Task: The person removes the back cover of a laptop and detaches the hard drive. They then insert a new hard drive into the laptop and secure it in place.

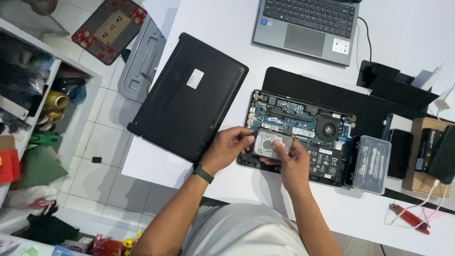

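a: from the head view, both hands sit on the flat silver rectangular hard drive (268,143), which lies in the lower left bay of the opened black laptop base (327,163) on the white table (222,28)

b: the left hand (231,144) pinches the drive's left edge, thumb and fingers closed on it. the right hand (290,159) has its fingers curled over the right edge, gripping too

a: i'd judge the care here is to keep the drive level and move it straight along its connector, no twisting, since the green circuit board (289,124) lies just beside it

b: and hold it by the edges only, as now. the removed black plastic bottom cover (189,95) lies to the left, apart from the work, and the clear plastic case of small tools (372,163) stands just right of the base

a: the grey open laptop (308,23) is well away at the far edge
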